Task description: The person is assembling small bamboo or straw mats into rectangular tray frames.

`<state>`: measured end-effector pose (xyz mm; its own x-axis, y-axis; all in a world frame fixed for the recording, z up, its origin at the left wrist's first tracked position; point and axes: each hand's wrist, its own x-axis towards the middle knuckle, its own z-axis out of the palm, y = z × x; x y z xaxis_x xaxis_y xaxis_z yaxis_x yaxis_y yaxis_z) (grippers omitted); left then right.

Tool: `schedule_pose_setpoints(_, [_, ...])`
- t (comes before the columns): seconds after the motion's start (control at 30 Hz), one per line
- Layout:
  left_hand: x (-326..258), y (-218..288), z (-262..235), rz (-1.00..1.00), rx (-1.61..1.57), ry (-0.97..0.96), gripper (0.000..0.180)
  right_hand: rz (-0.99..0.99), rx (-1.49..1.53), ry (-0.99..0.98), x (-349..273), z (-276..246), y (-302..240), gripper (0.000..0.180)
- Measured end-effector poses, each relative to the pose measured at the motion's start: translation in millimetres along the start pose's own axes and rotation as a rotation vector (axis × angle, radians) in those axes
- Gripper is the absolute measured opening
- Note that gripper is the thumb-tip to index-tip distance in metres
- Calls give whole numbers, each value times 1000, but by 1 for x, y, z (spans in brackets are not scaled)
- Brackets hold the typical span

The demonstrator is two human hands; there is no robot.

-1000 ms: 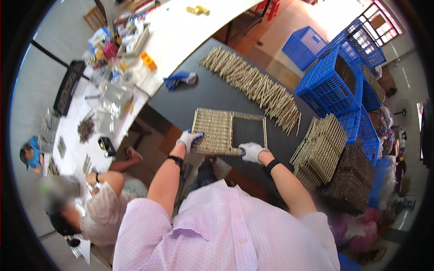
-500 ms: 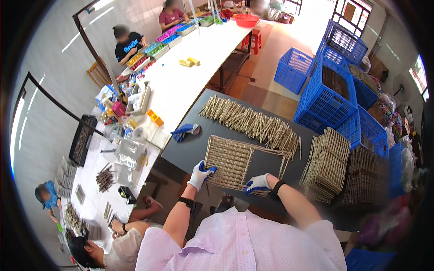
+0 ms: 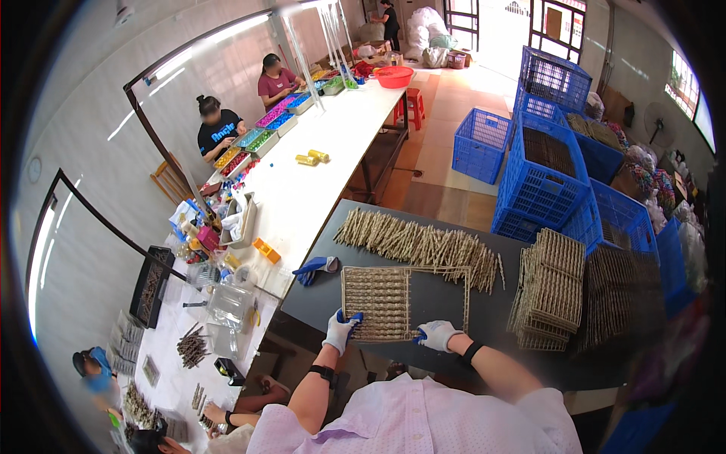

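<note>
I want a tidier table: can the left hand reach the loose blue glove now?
Probably yes: nothing seems to stand between the left hand and the blue glove, uncovered on the dark table. That hand holds the slatted frame, so likely must let go first.

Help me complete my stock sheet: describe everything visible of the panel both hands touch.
The panel is a tan rectangle with a slim rim. Its left part is packed with knobbly rows; its right part is open, showing the dark table. It looks wrapped or woven. It lies roughly level over the table, the left hand at its near left corner and the right hand on its near edge. Its far right corner overlaps the loose sticks in view; contact is unclear.
</note>
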<state>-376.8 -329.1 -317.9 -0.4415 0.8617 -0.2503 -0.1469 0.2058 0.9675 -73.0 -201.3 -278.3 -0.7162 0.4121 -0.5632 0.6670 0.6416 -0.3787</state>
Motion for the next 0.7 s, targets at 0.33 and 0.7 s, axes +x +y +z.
schedule_pose_setpoints(0.33, [-14,20,18,123,64,-81,34,-210,256,-321,-3,-18,26,59])
schedule_pose_setpoints(0.7, [-33,7,21,-23,-185,78,32,-87,-143,162,-26,-18,7,40])
